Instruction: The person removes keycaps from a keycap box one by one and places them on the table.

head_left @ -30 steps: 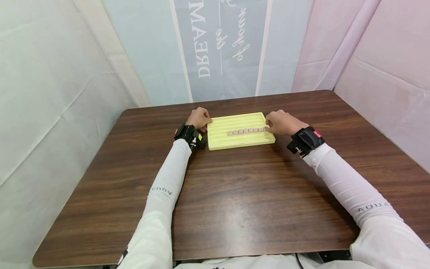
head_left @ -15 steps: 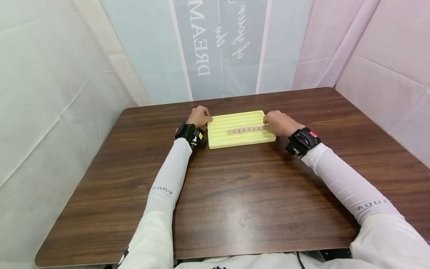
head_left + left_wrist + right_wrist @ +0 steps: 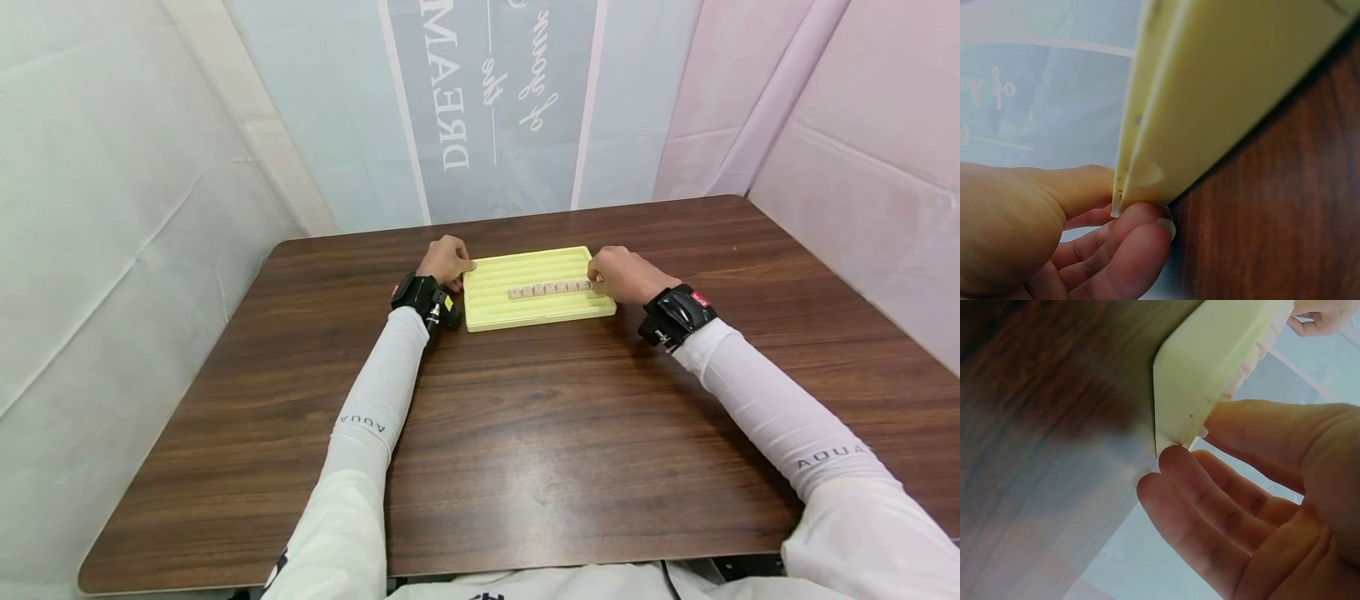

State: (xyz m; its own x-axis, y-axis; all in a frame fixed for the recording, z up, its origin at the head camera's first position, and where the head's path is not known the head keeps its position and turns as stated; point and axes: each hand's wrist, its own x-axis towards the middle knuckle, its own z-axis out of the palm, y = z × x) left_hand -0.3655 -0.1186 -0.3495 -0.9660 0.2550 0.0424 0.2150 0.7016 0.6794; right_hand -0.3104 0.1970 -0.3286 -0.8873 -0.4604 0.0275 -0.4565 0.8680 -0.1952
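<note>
A pale yellow ridged tray lies on the wooden table. My left hand pinches its left edge, with the thumb on the rim and curled fingers against the outer wall in the left wrist view. A row of several small wooden tiles with dark marks stands along one ridge. At the row's right end, my right hand pinches a small tile, mostly hidden by the thumb. In the right wrist view, other fingertips of that hand rest close by the tray's outer corner.
The brown table extends around the tray on every side. A grey-blue cloth backdrop with mirrored lettering hangs behind it, and pale sheets hang at both sides.
My right hand has shifted slightly left along the row of tiles, then stays put. My left hand keeps its pinch on the tray edge. The head view has tilted slightly.
</note>
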